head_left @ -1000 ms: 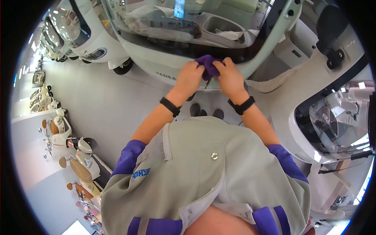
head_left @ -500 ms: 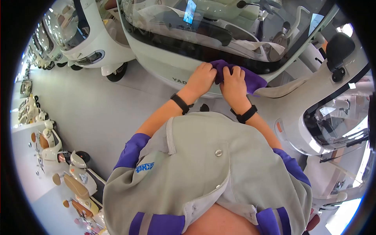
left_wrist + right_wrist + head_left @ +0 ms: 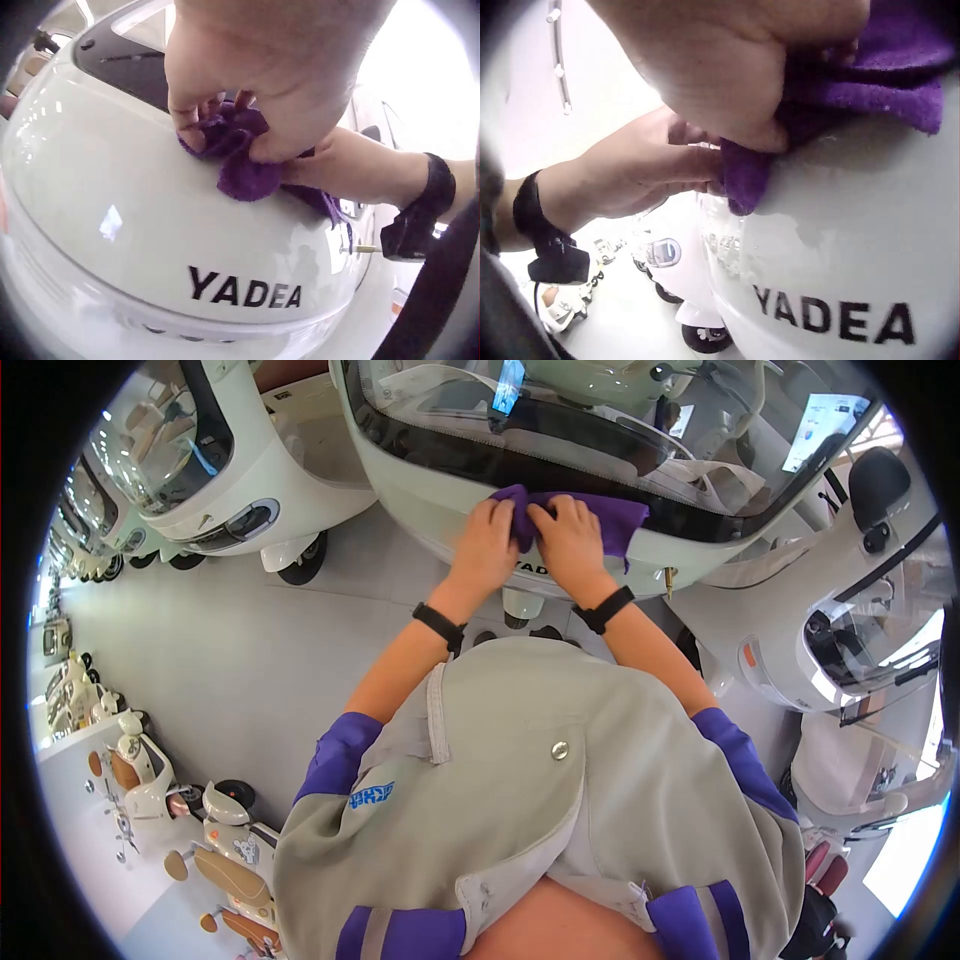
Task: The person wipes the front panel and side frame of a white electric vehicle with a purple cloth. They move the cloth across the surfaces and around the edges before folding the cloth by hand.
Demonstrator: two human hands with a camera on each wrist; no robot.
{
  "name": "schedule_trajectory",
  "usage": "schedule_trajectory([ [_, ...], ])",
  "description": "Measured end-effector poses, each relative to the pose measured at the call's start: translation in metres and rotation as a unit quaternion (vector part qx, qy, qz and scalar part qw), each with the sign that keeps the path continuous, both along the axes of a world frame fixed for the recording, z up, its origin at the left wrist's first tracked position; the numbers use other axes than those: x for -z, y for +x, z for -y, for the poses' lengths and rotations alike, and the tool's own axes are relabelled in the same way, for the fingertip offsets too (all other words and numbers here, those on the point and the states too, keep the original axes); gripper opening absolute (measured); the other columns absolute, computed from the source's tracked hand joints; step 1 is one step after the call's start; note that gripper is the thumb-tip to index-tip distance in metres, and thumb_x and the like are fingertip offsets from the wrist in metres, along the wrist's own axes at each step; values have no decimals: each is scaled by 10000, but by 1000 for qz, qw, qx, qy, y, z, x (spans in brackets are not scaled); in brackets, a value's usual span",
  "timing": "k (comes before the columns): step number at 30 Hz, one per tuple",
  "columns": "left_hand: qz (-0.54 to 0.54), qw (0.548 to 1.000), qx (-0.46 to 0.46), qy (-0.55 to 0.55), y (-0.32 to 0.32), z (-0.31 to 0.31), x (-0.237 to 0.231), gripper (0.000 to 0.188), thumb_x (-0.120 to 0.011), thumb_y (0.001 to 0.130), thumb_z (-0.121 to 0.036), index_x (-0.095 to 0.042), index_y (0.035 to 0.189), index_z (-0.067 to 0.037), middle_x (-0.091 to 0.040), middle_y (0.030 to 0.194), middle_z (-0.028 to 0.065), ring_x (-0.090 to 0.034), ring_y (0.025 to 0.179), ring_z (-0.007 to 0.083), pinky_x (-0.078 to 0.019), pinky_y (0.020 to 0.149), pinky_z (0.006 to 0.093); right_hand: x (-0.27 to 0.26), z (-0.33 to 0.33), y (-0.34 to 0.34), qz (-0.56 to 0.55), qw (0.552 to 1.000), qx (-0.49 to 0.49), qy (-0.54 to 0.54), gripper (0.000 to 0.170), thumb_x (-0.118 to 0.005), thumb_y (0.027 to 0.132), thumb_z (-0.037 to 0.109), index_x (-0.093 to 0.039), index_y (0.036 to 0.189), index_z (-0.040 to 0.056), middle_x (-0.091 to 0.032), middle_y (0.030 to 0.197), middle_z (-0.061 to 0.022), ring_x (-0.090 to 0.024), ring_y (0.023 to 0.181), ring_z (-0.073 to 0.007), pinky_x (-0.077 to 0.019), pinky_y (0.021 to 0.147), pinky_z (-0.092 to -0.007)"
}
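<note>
A purple cloth (image 3: 618, 523) lies against the pale front panel (image 3: 410, 495) of a small vehicle, just below its dark windshield edge. My left hand (image 3: 487, 548) pinches the bunched left end of the cloth between thumb and fingers, as the left wrist view shows. Close beside it, my right hand (image 3: 575, 552) grips the cloth with curled fingers, and a flap spreads out to the right. Black YADEA lettering (image 3: 244, 289) stands on the panel under the hands, partly covered by the right hand in the head view.
A brass-coloured pin (image 3: 669, 582) sticks out of the panel right of the hands. Another white vehicle (image 3: 245, 480) stands to the left, and one more (image 3: 800, 600) to the right. Scooters (image 3: 225, 860) line the lower left. Behind the windshield (image 3: 600, 420) lie papers and seats.
The cloth has gone from a bunched lump to partly spread out. Both hands have moved left along the panel, from right of the lettering to over it.
</note>
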State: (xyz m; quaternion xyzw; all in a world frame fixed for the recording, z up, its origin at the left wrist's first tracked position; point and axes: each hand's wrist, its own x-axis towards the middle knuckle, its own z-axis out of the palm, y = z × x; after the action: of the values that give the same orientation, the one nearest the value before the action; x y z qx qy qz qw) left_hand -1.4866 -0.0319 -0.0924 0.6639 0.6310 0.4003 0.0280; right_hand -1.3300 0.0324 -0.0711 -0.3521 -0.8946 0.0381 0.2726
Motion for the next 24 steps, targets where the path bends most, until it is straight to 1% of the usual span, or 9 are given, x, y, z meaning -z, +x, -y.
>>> schedule_trajectory([
  [3, -12, 998, 58, -24, 30, -7, -17, 575, -703, 754, -46, -552, 1308, -85, -505, 1244, 236, -519, 1126, 436, -478, 951, 498, -2, 7, 37, 34, 997, 71, 3, 485, -718, 737, 102, -657, 1208, 199, -550, 1069, -73, -535, 1046, -307, -431, 879, -453],
  [4, -23, 996, 67, -57, 38, -9, -20, 509, -727, 752, -79, -602, 1245, -104, -502, 1244, 233, -514, 1130, 437, -489, 932, 507, -3, 7, 51, 45, 996, 82, -14, 521, -733, 728, 98, -648, 1230, 205, -547, 1084, -75, -530, 1057, -309, -428, 884, -461],
  [6, -50, 993, 87, -56, 52, -14, -15, 442, -715, 759, -70, -615, 1189, -91, -503, 1242, 238, -514, 1127, 440, -482, 956, 488, -7, 4, 76, 60, 992, 98, -50, 574, -764, 710, 96, -630, 1260, 187, -538, 1110, -83, -523, 1067, -316, -431, 894, -461],
  [8, -66, 991, 95, -62, 59, -19, -10, 318, -700, 762, -54, -650, 1076, -68, -513, 1232, 232, -519, 1124, 434, -478, 966, 485, -10, -3, 96, 48, 993, 68, -83, 579, -771, 703, 101, -627, 1260, 166, -537, 1113, -88, -519, 1069, -320, -434, 895, -453],
  [10, -59, 992, 101, -52, 56, -24, -6, 310, -697, 756, -50, -653, 1063, -64, -518, 1227, 231, -522, 1118, 432, -476, 968, 483, -19, -7, 101, 70, 989, 53, -123, 590, -786, 702, 97, -622, 1268, 121, -547, 1121, -114, -534, 1075, -350, -450, 948, -449],
  [12, -57, 992, 109, -38, 52, -28, -5, 309, -690, 749, -42, -661, 1055, -58, -523, 1228, 229, -524, 1121, 431, -465, 977, 491, -20, -20, 98, 47, 992, 9, -120, 568, -784, 704, 91, -625, 1249, 115, -557, 1096, -127, -548, 1057, -348, -465, 926, -446],
  [17, -31, 997, 20, -65, 33, -14, 2, 360, -679, 756, -36, -680, 1114, -66, -519, 1257, 219, -506, 1163, 430, -440, 1010, 498, 0, -31, 73, 14, 993, -81, -80, 464, -750, 711, 61, -639, 1158, 110, -566, 1000, -101, -610, 946, -319, -520, 810, -414],
  [20, -40, 996, -46, -62, 22, -12, 4, 384, -665, 775, -28, -675, 1157, -64, -516, 1267, 224, -500, 1183, 424, -430, 1028, 489, 5, -32, 48, -23, 993, -102, -60, 346, -682, 752, 54, -664, 1091, 120, -547, 933, -83, -629, 856, -287, -536, 715, -396],
  [24, -99, 992, -14, -73, 26, -11, -12, 460, -697, 756, -44, -652, 1214, -58, -479, 1286, 238, -498, 1143, 436, -462, 979, 487, 11, -33, 51, -38, 990, -110, -75, 391, -691, 731, 49, -664, 1116, 115, -543, 937, -86, -616, 888, -292, -529, 733, -400],
])
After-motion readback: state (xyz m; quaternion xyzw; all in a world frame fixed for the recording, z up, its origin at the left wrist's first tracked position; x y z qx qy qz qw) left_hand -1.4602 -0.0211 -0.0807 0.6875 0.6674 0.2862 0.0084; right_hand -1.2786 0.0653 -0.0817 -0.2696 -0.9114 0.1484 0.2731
